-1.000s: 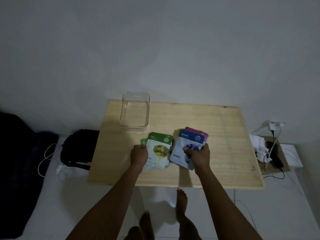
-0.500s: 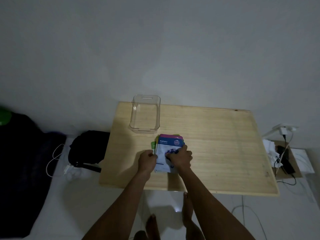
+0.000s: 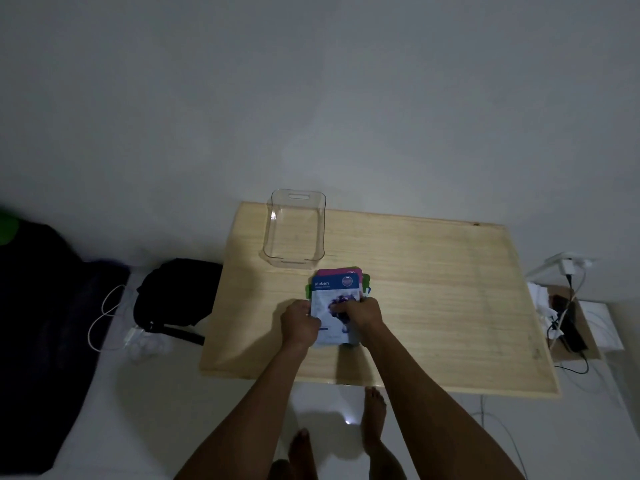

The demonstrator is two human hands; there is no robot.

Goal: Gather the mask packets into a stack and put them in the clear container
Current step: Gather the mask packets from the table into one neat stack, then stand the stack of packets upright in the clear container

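The mask packets (image 3: 334, 289) lie in one stack on the wooden table (image 3: 433, 289), a blue Blueberry packet on top with pink and green edges showing beneath. My left hand (image 3: 299, 322) grips the stack's left side and my right hand (image 3: 358, 313) presses on its lower right part. The clear container (image 3: 294, 230) stands empty just beyond the stack, near the table's far edge.
A black bag (image 3: 176, 292) and a white cable (image 3: 104, 317) lie on the floor to the left of the table. A charger, cables and papers (image 3: 561, 306) sit on the right. My bare feet (image 3: 374, 420) show below the table's front edge.
The green packets on the left and the blue and pink ones on the right have been pushed together into one stack. Both hands closed in on it.
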